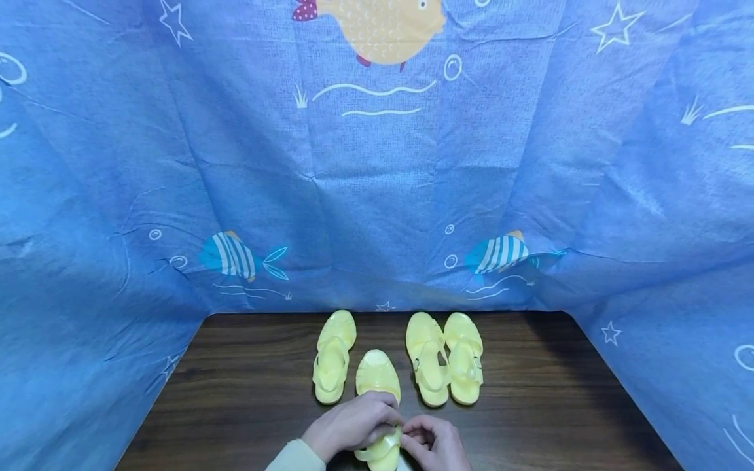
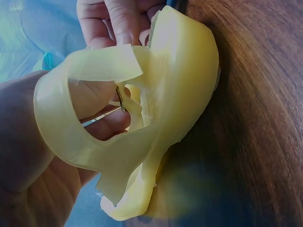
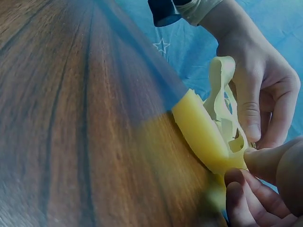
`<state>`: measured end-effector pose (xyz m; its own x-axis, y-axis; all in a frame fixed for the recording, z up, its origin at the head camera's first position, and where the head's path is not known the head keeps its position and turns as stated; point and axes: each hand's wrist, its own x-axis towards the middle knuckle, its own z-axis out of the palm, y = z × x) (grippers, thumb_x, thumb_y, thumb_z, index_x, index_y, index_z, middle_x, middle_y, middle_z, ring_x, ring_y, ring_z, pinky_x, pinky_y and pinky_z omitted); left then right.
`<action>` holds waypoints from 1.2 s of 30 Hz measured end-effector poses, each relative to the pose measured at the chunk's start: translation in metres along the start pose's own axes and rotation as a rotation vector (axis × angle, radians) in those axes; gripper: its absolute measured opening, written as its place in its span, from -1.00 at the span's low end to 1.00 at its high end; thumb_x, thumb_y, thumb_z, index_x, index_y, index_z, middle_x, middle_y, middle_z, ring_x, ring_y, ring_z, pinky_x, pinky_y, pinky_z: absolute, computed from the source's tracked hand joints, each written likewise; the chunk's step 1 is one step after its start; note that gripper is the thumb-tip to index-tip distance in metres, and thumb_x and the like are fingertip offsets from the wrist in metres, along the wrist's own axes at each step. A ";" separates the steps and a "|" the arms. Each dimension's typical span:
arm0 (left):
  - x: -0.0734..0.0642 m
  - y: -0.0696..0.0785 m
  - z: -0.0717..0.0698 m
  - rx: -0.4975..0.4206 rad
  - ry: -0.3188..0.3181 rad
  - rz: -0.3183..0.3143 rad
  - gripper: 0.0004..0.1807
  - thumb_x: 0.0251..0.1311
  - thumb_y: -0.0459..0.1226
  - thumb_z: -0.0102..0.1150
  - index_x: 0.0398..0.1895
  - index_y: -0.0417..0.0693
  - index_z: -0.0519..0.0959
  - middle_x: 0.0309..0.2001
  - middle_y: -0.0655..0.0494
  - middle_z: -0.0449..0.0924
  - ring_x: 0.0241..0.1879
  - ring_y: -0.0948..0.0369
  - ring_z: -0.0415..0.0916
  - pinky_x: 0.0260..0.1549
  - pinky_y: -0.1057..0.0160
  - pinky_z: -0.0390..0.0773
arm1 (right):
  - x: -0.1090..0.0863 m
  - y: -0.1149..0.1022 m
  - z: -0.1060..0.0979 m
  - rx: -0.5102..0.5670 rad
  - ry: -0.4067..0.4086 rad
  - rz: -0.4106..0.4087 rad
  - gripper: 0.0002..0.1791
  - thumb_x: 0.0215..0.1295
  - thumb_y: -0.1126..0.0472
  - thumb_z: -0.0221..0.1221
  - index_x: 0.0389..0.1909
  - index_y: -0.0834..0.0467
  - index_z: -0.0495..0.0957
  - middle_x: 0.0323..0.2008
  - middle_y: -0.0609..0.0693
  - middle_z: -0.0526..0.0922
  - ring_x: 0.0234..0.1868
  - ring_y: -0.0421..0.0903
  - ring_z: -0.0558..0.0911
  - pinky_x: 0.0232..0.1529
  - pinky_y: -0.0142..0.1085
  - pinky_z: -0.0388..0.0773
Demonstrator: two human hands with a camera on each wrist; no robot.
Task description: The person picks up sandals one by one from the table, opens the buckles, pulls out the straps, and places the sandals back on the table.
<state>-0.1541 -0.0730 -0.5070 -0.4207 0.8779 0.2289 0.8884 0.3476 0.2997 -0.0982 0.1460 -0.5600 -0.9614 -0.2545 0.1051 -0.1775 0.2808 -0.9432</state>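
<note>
A pale yellow jelly sandal [image 1: 377, 374] lies toe-away near the table's front, between both hands. My left hand [image 1: 360, 418] reaches over its middle, and thumb and finger pinch the ankle strap near the side. From the right, my right hand [image 1: 432, 439] pinches the strap by its buckle with thumb and fingertips. In the left wrist view the heel strap [image 2: 52, 123] stands up in a loop, with a small metal buckle [image 2: 121, 98] visible through it. The right wrist view has both hands' fingertips meeting at the sandal's side [image 3: 201, 135]; the exact pinch point is partly hidden.
Another yellow sandal [image 1: 332, 363] lies to the left, toe toward the back. Two more sit side by side on the right, one sandal [image 1: 432, 376] beside another sandal [image 1: 464, 340]. A blue fish-print cloth [image 1: 377, 196] hangs behind the dark wooden table [image 1: 548, 392].
</note>
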 end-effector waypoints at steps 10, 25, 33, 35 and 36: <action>0.000 -0.001 0.002 -0.058 0.051 -0.010 -0.80 0.35 -0.42 0.32 -0.10 0.05 0.80 -0.19 0.30 0.66 -0.19 0.54 0.52 -0.13 0.69 0.44 | -0.001 0.000 0.002 0.019 0.001 0.049 -0.88 0.32 0.25 0.41 -0.23 0.24 0.76 -0.37 -0.06 0.79 -0.43 -0.33 0.67 -0.40 -0.44 0.64; 0.001 0.001 0.000 -0.074 0.053 -0.019 -0.81 0.37 -0.41 0.30 -0.11 0.03 0.79 -0.17 0.28 0.66 -0.17 0.52 0.55 -0.13 0.70 0.45 | -0.005 -0.005 0.007 -0.025 0.151 -0.008 -0.97 0.30 0.31 0.40 -0.32 0.12 0.78 -0.44 -0.14 0.77 -0.47 -0.40 0.61 -0.44 -0.45 0.59; 0.002 0.003 0.001 -0.146 0.061 -0.023 -0.85 0.46 -0.36 0.24 -0.14 0.01 0.78 -0.18 0.24 0.67 -0.19 0.53 0.55 -0.17 0.70 0.45 | -0.004 -0.006 0.008 -0.040 0.180 0.026 -0.96 0.28 0.31 0.41 -0.35 0.11 0.78 -0.46 -0.16 0.75 -0.49 -0.39 0.60 -0.46 -0.45 0.59; 0.002 0.003 0.001 -0.154 0.065 -0.024 -0.85 0.47 -0.35 0.23 -0.14 0.00 0.78 -0.18 0.23 0.68 -0.19 0.53 0.55 -0.16 0.70 0.45 | -0.003 -0.007 0.007 -0.033 0.178 0.045 -0.95 0.29 0.31 0.40 -0.35 0.10 0.78 -0.47 -0.16 0.74 -0.50 -0.38 0.60 -0.46 -0.45 0.59; 0.002 0.004 0.001 -0.154 0.066 -0.024 -0.85 0.47 -0.35 0.24 -0.15 0.00 0.78 -0.18 0.23 0.68 -0.19 0.53 0.55 -0.16 0.70 0.45 | -0.003 -0.007 0.007 -0.033 0.178 0.049 -0.95 0.29 0.31 0.39 -0.36 0.11 0.78 -0.47 -0.17 0.73 -0.50 -0.38 0.59 -0.47 -0.45 0.58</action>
<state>-0.1516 -0.0696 -0.5064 -0.4575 0.8444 0.2788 0.8413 0.3095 0.4433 -0.0924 0.1380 -0.5560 -0.9906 -0.0724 0.1158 -0.1330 0.3194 -0.9382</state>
